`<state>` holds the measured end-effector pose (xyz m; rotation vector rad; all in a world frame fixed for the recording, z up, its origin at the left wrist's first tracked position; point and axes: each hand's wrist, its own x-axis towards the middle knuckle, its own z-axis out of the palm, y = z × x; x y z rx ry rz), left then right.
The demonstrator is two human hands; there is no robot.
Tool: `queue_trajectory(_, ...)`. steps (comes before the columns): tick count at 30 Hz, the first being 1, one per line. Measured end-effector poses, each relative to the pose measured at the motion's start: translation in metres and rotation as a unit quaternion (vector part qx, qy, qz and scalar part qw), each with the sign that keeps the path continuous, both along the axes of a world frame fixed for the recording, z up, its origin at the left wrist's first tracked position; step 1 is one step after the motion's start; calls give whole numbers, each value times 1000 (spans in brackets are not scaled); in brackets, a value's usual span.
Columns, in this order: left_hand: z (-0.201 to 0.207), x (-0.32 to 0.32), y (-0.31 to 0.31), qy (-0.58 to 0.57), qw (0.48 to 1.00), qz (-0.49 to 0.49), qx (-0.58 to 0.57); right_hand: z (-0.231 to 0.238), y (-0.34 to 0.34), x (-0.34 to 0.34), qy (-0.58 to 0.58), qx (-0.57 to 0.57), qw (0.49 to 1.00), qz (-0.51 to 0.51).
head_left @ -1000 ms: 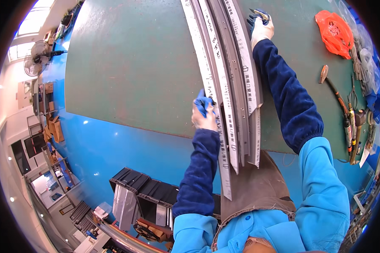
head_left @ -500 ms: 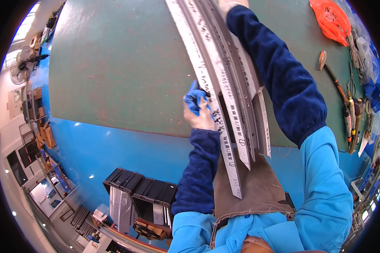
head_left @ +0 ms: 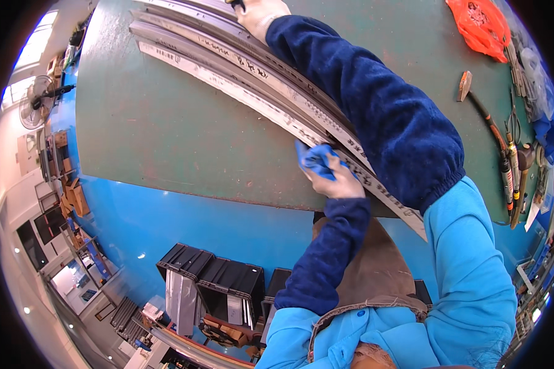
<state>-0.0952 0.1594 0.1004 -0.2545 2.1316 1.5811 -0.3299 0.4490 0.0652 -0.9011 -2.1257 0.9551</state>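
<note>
Several long grey metal profiles, covered in white printed film, lie side by side across the green table from far left toward my body. My left hand, in a pale glove, is closed at the edge of the nearest profile, near its close end. Crumpled blue material shows among its fingers; whether it is a cloth or part of the glove is unclear. My right hand, also pale-gloved, bends over the profiles farther out. Its fingertips are partly cut off by the picture's top edge, with something dark at them.
The green table has its near edge before me. At its right lie a hammer, several hand tools and an orange-red plastic bag. Black crates stand on the blue floor below left. A fan is at far left.
The profiles have swung counterclockwise, their far ends now to the left and near ends to the right. My right hand has moved left; my left hand has shifted right and slightly nearer.
</note>
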Motion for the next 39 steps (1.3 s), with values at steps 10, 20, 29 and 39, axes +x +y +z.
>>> queue_trajectory(10,6,-56,-42,356,887,-283,-77,45,-19,138,368,-256,891,-76)
queue_trajectory(20,1,-233,142,671,575,-468,10,126,-229,308,43,-100,991,-74)
queue_trajectory(29,-4,-247,227,562,499,-635,-176,12,-332,287,-268,219,933,-96)
queue_trajectory(39,-19,-251,199,587,547,-582,-133,13,-306,285,-266,193,943,-49)
